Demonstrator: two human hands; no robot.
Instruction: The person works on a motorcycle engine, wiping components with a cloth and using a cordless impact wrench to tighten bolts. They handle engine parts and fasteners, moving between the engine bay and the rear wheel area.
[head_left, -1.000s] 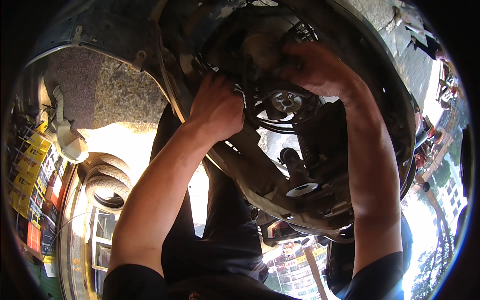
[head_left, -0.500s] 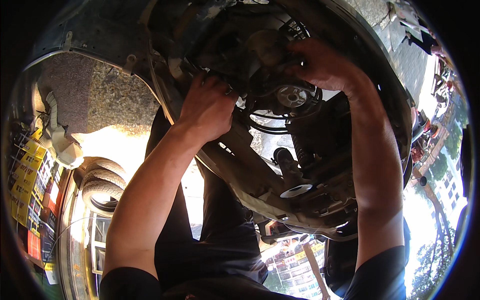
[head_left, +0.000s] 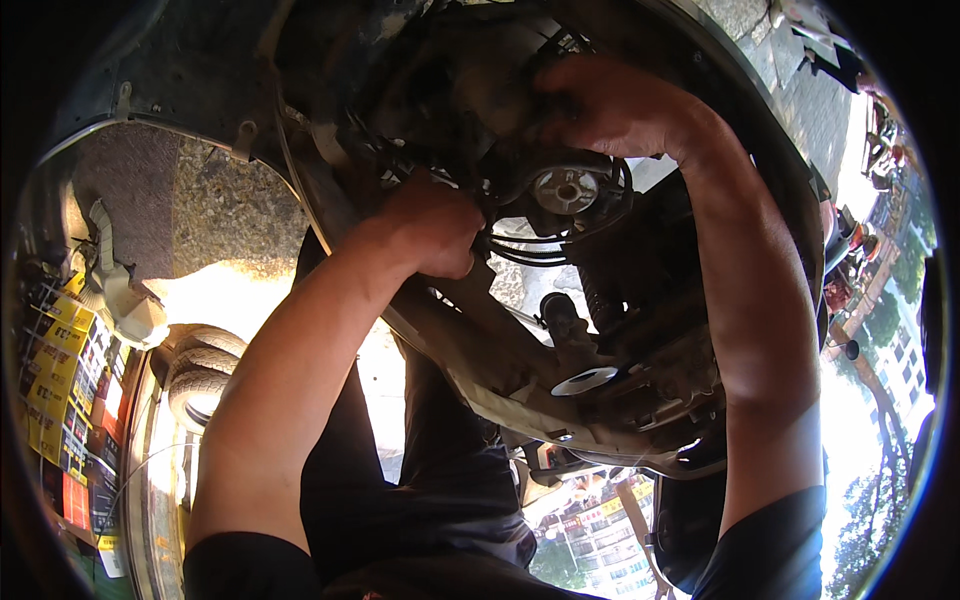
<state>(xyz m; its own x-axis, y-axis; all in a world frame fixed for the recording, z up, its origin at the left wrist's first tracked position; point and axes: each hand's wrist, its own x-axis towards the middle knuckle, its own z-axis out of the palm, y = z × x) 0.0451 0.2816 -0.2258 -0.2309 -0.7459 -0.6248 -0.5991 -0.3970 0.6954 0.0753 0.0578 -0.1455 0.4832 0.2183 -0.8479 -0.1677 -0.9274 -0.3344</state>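
since the earlier frame, the left hand (head_left: pixel 435 228) has come closer to the round metal part (head_left: pixel 566 191), while the right hand (head_left: pixel 612 108) has shifted a little up and left of where it was over that part.

largest is the vehicle shell (head_left: pixel 500 410), a dark, curved, open body in front of the person's lap, its lower rim pale and scuffed, its inside mostly sunk in shadow. the two hands are inside it, well apart from each other. the left one is curled at the left side, knuckles up; the right one is bent inward above the round part. the fingertips of both are lost in the dark, so i cannot tell what they are clamped on.

below and between the hands, a dark tube (head_left: pixel 566 322) slants downward and ends near a pale oval plate (head_left: pixel 586 381). the round metal part sits between the hands, just below the right: silvery, ringed, with a small centre and a dark surround. smallest are the thin black cables (head_left: pixel 525 255), bowing side by side beneath it.
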